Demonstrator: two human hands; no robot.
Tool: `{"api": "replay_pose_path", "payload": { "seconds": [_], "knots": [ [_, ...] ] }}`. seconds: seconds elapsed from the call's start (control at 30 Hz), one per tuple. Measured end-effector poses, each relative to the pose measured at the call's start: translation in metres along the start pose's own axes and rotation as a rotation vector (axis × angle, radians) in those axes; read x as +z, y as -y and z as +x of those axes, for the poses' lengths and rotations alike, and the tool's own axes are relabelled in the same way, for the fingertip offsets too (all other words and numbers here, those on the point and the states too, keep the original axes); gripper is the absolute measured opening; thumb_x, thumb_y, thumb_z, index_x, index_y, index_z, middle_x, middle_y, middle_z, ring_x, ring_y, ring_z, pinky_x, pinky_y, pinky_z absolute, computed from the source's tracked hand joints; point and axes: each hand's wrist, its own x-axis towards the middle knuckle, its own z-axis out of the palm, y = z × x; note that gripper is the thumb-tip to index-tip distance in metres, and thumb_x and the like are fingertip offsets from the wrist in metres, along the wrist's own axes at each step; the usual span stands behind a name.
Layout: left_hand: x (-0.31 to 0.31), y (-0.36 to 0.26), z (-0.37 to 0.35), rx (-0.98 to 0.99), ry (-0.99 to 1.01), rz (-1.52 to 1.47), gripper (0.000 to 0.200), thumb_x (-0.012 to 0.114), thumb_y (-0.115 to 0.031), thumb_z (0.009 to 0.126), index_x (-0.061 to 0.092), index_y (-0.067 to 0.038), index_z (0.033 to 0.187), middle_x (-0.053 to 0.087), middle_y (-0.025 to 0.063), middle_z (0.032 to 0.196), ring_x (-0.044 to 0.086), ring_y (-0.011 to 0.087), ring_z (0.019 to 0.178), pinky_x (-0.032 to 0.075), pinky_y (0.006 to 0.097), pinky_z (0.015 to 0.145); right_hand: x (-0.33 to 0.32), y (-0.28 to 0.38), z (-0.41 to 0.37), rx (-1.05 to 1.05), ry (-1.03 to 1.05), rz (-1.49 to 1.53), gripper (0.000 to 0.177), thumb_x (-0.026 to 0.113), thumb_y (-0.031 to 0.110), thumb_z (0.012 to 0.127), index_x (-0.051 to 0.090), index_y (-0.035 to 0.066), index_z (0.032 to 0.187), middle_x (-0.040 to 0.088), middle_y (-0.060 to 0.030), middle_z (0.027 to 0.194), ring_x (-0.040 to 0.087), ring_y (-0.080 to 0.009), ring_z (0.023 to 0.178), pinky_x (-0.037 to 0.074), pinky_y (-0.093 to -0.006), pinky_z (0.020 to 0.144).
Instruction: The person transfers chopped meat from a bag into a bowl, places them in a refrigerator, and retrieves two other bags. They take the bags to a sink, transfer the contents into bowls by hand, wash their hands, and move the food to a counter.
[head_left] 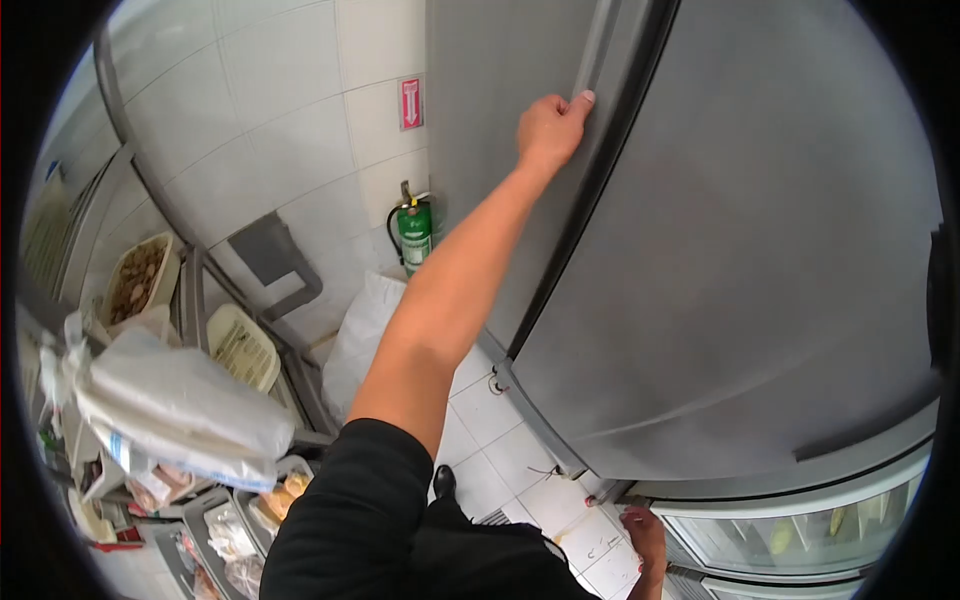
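My left arm stretches up across the view. My left hand [553,130] is closed on the long recessed door handle [597,50] of a tall grey refrigerator, with its thumb lying along the handle strip. The refrigerator's left door [500,70] and its wide right door [740,240] meet at a dark vertical gap. Low on the right, my right hand [645,535] hangs beside a glass-fronted cooler [790,535], its fingers loosely bent and nothing visible in them. Pale and yellowish items show dimly behind that glass.
A green fire extinguisher [413,232] stands by the tiled wall beneath a red arrow sign [410,103]. On the left, a rack holds a tub of brown pieces [140,280], a plastic-wrapped bundle [190,405] and grey crates [205,510]. A white sack [365,325] rests near the wall.
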Motion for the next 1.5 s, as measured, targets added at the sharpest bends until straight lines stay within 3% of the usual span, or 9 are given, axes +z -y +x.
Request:
{"api": "replay_pose_path", "payload": {
  "seconds": [0.13, 0.5, 0.6, 0.77, 0.9, 1.0, 1.17, 1.37, 1.5],
  "knots": [
    [-0.025, 0.011, -0.005, 0.127, -0.318, -0.019, 0.068, 0.064, -0.054, 0.085, 0.038, -0.003, 0.049, 0.034, 0.0008, 0.050, 0.031, 0.0150, 0.054, 0.029, 0.0371, 0.047, 0.021, 0.008, -0.003, 0.076, 0.005, 0.096, 0.029, 0.070, 0.022, 0.083, 0.067, 0.000, 0.103, 0.071, -0.0103, 0.084, 0.067, -0.0158, 0.077, 0.051, -0.0285, 0.069],
    [-0.276, 0.063, -0.014, 0.041, -0.576, -0.203, 0.055, 0.046, -0.054, 0.096, 0.066, -0.003, 0.094, 0.062, 0.0026, 0.076, 0.057, 0.0125, 0.065, 0.046, 0.0260, 0.060, 0.056, -0.058, 0.000, 0.267, 0.155, 0.092, 0.019, 0.066, 0.020, 0.088, 0.067, 0.004, 0.098, 0.067, -0.0057, 0.078, 0.066, -0.0147, 0.068, 0.052, -0.0288, 0.060],
    [-0.305, 0.065, -0.009, 0.057, -0.622, -0.275, 0.027, 0.055, -0.028, 0.090, 0.063, -0.003, 0.097, 0.061, 0.0042, 0.075, 0.058, 0.0117, 0.059, 0.046, 0.0259, 0.050, 0.058, -0.066, 0.007, 0.436, 0.254, 0.109, 0.021, 0.064, 0.025, 0.089, 0.066, 0.008, 0.102, 0.067, -0.0036, 0.084, 0.066, -0.0149, 0.071, 0.051, -0.0278, 0.059],
    [-0.326, 0.072, -0.005, 0.108, -0.590, -0.303, 0.027, 0.055, -0.028, 0.090, 0.062, -0.003, 0.096, 0.061, 0.0036, 0.074, 0.057, 0.0116, 0.059, 0.046, 0.0261, 0.050, 0.063, -0.071, 0.017, 0.567, 0.274, 0.107, 0.022, 0.062, 0.025, 0.090, 0.065, 0.007, 0.102, 0.067, -0.0044, 0.085, 0.067, -0.0161, 0.071, 0.051, -0.0280, 0.059],
    [-0.302, 0.064, -0.010, 0.005, -0.559, -0.166, 0.059, 0.049, -0.059, 0.093, 0.067, -0.003, 0.094, 0.062, 0.0002, 0.079, 0.055, 0.0099, 0.071, 0.046, 0.0278, 0.065, 0.064, -0.062, 0.011, 0.571, 0.210, 0.189, 0.024, 0.063, 0.026, 0.089, 0.064, 0.006, 0.103, 0.068, -0.0053, 0.087, 0.067, -0.0162, 0.071, 0.051, -0.0280, 0.059],
    [-0.245, 0.053, -0.020, 0.247, -0.509, -0.180, 0.058, 0.055, -0.055, 0.093, 0.045, -0.008, 0.061, 0.037, -0.0082, 0.060, 0.033, 0.0073, 0.059, 0.029, 0.0282, 0.052, 0.072, -0.052, 0.009, 0.593, 0.174, 0.217, 0.025, 0.063, 0.026, 0.088, 0.064, 0.006, 0.102, 0.068, -0.0055, 0.087, 0.067, -0.0162, 0.072, 0.051, -0.0277, 0.059],
    [-0.135, 0.049, -0.029, 0.296, -0.373, -0.213, 0.053, 0.065, -0.044, 0.090, 0.041, -0.005, 0.063, 0.033, -0.0063, 0.060, 0.032, 0.0086, 0.061, 0.029, 0.0286, 0.051, 0.082, -0.058, -0.009, 0.548, 0.143, 0.220, 0.026, 0.061, 0.026, 0.092, 0.063, 0.006, 0.108, 0.067, -0.0047, 0.089, 0.066, -0.0158, 0.073, 0.052, -0.0283, 0.062],
    [-0.006, 0.081, -0.072, 0.217, -0.261, -0.250, 0.035, 0.056, -0.025, 0.097, 0.055, 0.000, 0.122, 0.057, 0.0110, 0.117, 0.054, 0.0206, 0.108, 0.042, 0.0332, 0.095, 0.092, -0.097, -0.075, 0.493, -0.007, 0.316, 0.032, 0.063, 0.029, 0.092, 0.064, 0.003, 0.111, 0.070, -0.0073, 0.094, 0.067, -0.0155, 0.073, 0.053, -0.0288, 0.063],
    [0.057, 0.135, -0.076, 0.448, -0.021, 0.058, 0.053, 0.051, -0.024, 0.099, 0.036, 0.002, 0.142, 0.033, 0.0188, 0.150, 0.027, 0.0290, 0.142, 0.020, 0.0388, 0.116, 0.118, -0.157, -0.139, 0.535, -0.120, 0.276, 0.033, 0.058, 0.031, 0.094, 0.067, 0.001, 0.101, 0.069, -0.0088, 0.089, 0.066, -0.0143, 0.070, 0.053, -0.0301, 0.066]
  ]
}}
